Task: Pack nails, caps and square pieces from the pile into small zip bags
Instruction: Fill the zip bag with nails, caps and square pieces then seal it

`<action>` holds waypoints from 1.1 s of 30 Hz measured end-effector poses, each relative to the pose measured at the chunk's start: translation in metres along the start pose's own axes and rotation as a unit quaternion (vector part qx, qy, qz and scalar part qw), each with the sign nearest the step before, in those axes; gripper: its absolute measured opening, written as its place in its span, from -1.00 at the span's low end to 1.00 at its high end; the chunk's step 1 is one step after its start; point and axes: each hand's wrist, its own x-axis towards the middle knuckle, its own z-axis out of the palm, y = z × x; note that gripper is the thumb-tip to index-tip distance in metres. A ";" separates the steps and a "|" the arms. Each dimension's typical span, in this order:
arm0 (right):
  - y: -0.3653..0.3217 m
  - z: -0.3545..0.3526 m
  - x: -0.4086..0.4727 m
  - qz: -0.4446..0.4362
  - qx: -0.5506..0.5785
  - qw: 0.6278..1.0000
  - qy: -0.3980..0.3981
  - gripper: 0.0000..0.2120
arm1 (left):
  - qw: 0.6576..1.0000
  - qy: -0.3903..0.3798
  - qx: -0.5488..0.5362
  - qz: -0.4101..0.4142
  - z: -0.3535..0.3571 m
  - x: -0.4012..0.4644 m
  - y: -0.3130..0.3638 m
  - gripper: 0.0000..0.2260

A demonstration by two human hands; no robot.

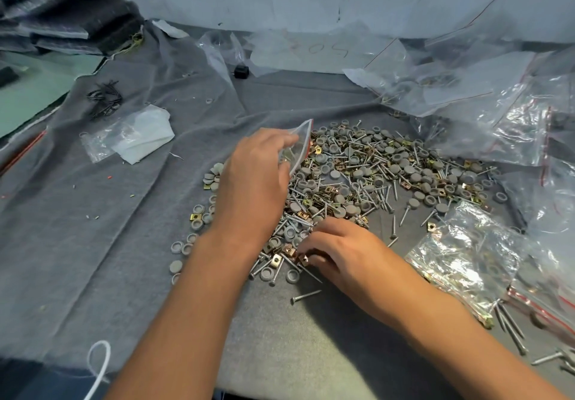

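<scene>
A wide pile (pixel 367 169) of silver nails, grey round caps and brass square pieces lies on the grey cloth. My left hand (pixel 258 175) hovers over the pile's left side and grips a small clear zip bag (pixel 300 144) with a red strip, mouth up, a few parts inside. My right hand (pixel 336 250) is low at the pile's near edge, its fingertips pinching a brass square piece (pixel 304 259). More square pieces (pixel 276 259) and caps (pixel 267 273) lie right beside it.
Filled small zip bags (pixel 460 262) lie at the right, with loose nails (pixel 510 328) near them. Large crumpled clear bags (pixel 485 94) crowd the back and right. A white packet (pixel 140 135), black wires (pixel 104 99) and a black block (pixel 241 71) sit at the left and back.
</scene>
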 end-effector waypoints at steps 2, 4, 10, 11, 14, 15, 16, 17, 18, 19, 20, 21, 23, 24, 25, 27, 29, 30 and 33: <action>0.000 0.000 0.000 -0.013 -0.026 1.000 -0.008 -0.74 | 1.000 -0.003 -0.001 0.001 0.001 -0.001 0.001 -0.61; -0.001 0.000 -0.001 -0.019 -0.042 0.999 -0.008 -0.73 | 1.000 -0.010 -0.005 0.000 0.001 -0.001 0.001 -0.61; 0.004 -0.002 0.000 -0.003 0.008 0.998 0.064 -0.75 | 0.999 -0.030 -0.018 -0.001 0.002 -0.002 0.001 -0.57; 0.006 -0.005 0.001 0.017 0.051 0.994 0.094 -0.78 | 0.999 -0.032 -0.022 0.001 0.003 -0.002 0.001 -0.56; 0.008 -0.013 0.003 0.043 0.133 0.980 0.140 -0.87 | 0.999 -0.042 -0.026 0.009 0.004 -0.003 0.001 -0.54; 0.009 -0.014 0.003 0.046 0.150 0.978 0.136 -0.88 | 0.999 -0.045 -0.027 0.011 0.004 -0.003 0.002 -0.54; 0.010 -0.015 0.003 0.053 0.178 0.974 0.128 -0.86 | 0.998 -0.048 -0.026 0.012 0.005 -0.004 0.002 -0.53; 0.010 -0.015 0.003 0.066 0.224 0.965 0.117 -0.84 | 0.998 -0.051 -0.025 0.012 0.005 -0.004 0.001 -0.53; 0.010 -0.017 0.002 0.080 0.289 0.948 0.110 -0.83 | 0.998 -0.052 -0.025 0.011 0.005 -0.004 0.001 -0.53; 0.009 -0.018 0.002 0.092 0.365 0.920 0.109 -0.84 | 0.998 -0.054 -0.026 0.011 0.005 -0.004 0.001 -0.53; 0.009 -0.020 0.003 0.099 0.437 0.887 0.113 -0.85 | 0.998 -0.055 -0.029 0.011 0.005 -0.004 0.000 -0.54; 0.009 -0.023 0.003 0.105 0.491 0.856 0.119 -0.83 | 0.998 -0.055 -0.030 0.012 0.004 -0.004 0.001 -0.54; 0.009 -0.027 0.004 0.108 0.533 0.828 0.135 -0.78 | 0.998 -0.056 -0.030 0.012 0.003 -0.004 0.002 -0.54; 0.009 -0.029 0.005 0.106 0.529 0.829 0.145 -0.77 | 0.998 -0.056 -0.030 0.014 0.002 -0.004 0.003 -0.53; 0.008 -0.030 0.005 0.104 0.517 0.835 0.157 -0.78 | 0.998 -0.058 -0.031 0.016 0.002 -0.005 0.004 -0.53; 0.008 -0.032 0.004 0.104 0.484 0.849 0.186 -0.81 | 0.997 -0.063 -0.035 0.020 0.003 -0.007 0.008 -0.51; 0.006 -0.032 0.003 0.104 0.432 0.868 0.222 -0.83 | 0.997 -0.064 -0.034 0.021 0.005 -0.009 0.012 -0.50; 0.005 -0.032 0.003 0.103 0.401 0.878 0.242 -0.83 | 0.997 -0.065 -0.031 0.024 0.007 -0.010 0.016 -0.49; 0.003 -0.032 0.003 0.116 0.317 0.894 0.293 -0.74 | 0.995 -0.078 -0.028 0.048 0.012 -0.014 0.025 -0.47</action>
